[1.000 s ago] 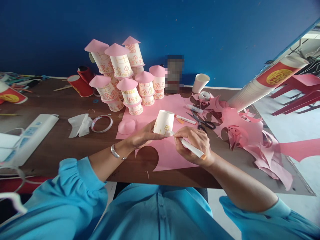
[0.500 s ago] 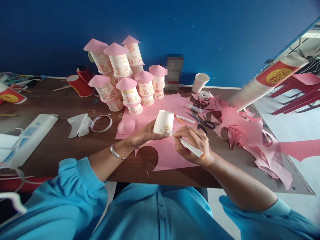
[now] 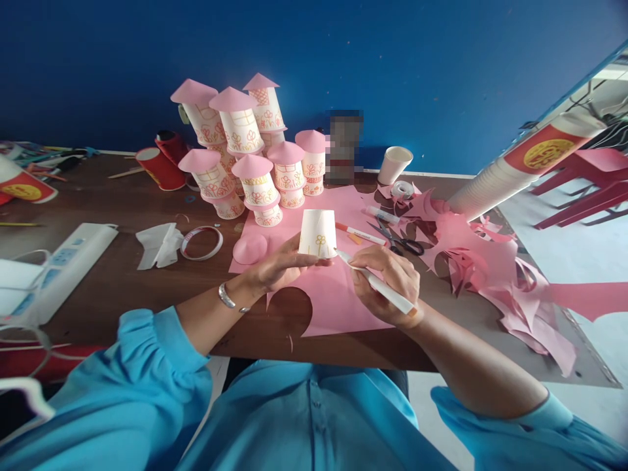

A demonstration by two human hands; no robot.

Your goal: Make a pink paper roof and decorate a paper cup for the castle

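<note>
The left hand, forearm raised off the bench and palm turned inward, closes its fingers around the lower rim of an inverted white paper cup, holding it upright above the pink paper sheet. The right hand, wrist bent and forearm angled in from the right, pinches a white marker in a writing grip, its tip just beside the cup's rim, near the left fingertips. Beyond the fingers lie scissors and stacked pink-roofed cups.

Cup houses block behind; scissors crowd right; left tabletop seems open.
</note>
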